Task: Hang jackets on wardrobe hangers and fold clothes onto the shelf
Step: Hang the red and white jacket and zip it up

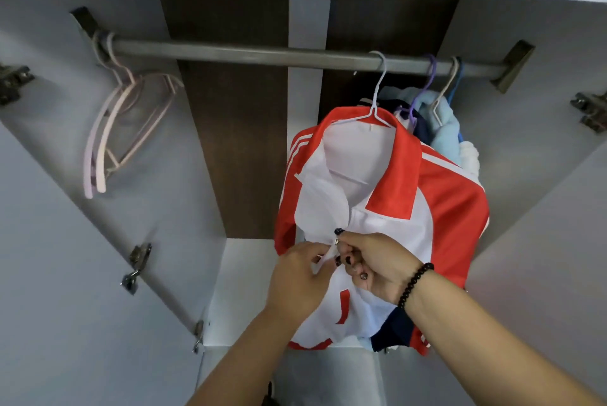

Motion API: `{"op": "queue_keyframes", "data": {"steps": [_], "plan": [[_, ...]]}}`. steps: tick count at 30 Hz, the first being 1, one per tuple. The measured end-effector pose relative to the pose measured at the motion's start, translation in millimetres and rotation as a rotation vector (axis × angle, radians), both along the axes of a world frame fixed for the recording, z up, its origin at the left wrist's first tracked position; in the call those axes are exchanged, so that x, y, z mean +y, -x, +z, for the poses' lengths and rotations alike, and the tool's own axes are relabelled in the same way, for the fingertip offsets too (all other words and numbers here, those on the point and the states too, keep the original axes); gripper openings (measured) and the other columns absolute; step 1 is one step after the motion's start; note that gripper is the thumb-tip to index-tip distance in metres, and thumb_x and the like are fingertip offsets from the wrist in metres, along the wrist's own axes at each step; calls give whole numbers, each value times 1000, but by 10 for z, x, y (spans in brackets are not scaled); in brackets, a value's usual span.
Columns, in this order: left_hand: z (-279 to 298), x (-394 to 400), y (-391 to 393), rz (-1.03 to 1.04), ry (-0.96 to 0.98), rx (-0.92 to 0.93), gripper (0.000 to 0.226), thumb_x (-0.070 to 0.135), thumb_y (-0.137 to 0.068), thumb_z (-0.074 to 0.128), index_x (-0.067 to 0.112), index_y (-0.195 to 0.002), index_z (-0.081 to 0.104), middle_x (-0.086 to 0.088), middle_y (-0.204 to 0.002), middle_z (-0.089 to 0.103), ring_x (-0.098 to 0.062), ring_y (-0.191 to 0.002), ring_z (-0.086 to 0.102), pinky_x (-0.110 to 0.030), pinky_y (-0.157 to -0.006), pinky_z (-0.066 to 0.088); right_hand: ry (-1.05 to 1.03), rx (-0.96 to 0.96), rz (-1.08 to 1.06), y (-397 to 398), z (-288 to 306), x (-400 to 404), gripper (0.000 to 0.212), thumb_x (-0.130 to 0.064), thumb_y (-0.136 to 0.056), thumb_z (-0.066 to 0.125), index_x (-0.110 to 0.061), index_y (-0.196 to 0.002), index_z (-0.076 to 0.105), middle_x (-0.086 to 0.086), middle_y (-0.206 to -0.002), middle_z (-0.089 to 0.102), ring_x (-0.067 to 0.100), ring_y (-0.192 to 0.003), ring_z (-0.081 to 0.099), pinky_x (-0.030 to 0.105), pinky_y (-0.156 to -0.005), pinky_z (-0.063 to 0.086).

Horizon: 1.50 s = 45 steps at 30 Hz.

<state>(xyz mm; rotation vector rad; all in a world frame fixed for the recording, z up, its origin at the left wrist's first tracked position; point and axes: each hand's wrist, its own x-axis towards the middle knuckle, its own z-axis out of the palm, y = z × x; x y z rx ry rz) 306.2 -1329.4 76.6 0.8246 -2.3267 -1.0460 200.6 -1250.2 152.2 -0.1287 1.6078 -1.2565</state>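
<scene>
Jacket [437, 208], red and white, hangs from a pale wire hanger [377, 103] on the wardrobe rail [246, 52], toward the rail's right end, as I work its front closure. Nearest to me, my left hand [295, 280] pinches the left front edge of the white panel with curled fingers, and my right hand [377, 264], a dark bead bracelet [414, 284] at the wrist, grips the opposite edge with fingers curled round the fabric, thumb and forefinger at what looks like the zip pull [336, 241]; it is too small to be sure.

I judge the cloth light, soft and somewhat slick, likely to slide or bunch, so the firm hem beside the zip is the best hold, with the collar and shoulders as second choice.

Below the hem the white shelf [243, 274] of the wardrobe shows, its front edge close under my forearms. Behind the jacket, other garments [443, 129] crowd the rail's right end on purple and blue hangers, touching the jacket's shoulder, so there is little slack that way. The rail's middle is bare, and several empty pink hangers [111, 142] hang bunched at its left end, well apart from the jacket, leaving open room to slide it leftward.
</scene>
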Motion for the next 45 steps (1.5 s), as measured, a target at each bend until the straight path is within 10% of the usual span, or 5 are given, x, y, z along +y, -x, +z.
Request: {"op": "queue_keyframes", "data": {"steps": [4, 13, 27, 36, 45], "plan": [[-11, -245, 250, -118, 6, -95, 44, 34, -89, 65, 27, -50, 46, 12, -45, 46, -6, -49, 47, -9, -51, 32, -20, 4, -112, 206, 44, -121, 32, -22, -95, 53, -14, -64, 54, -3, -53, 43, 5, -34, 31, 14, -33, 26], [-410, -795, 320, -233, -6, -517, 45, 40, -88, 65, 22, -53, 42, 6, -54, 41, -10, -48, 41, -17, -52, 33, 16, -15, -208, 371, 62, -549, 31, -20, -94, 54, -16, -63, 52, -4, -52, 42, 6, -37, 31, 14, -35, 24], [-97, -1271, 784, -284, 80, -206, 58, 28, -86, 67, 20, -49, 24, 3, -46, 23, -13, -44, 24, -17, -46, 17, 16, 114, -330, 408, 39, -973, 35, -23, -96, 52, -13, -62, 54, -3, -49, 43, 8, -38, 34, 16, -38, 30], [-61, -1708, 938, -305, -65, -198, 23, 7, -85, 58, 16, -96, 76, 7, -97, 75, -9, -92, 68, -9, -75, 45, -63, 125, -206, 372, -59, -841, 12, -16, -89, 59, -9, -92, 69, 4, -64, 62, 13, -45, 49, 19, -43, 33], [662, -1630, 1526, -465, -139, 49, 27, 11, -91, 56, 15, -115, 68, 2, -110, 70, -9, -103, 64, -26, -94, 49, -194, 1171, -514, 1052, 325, -694, 9, -13, -84, 65, -14, -93, 63, 0, -85, 61, 14, -77, 53, 18, -65, 36]]}}
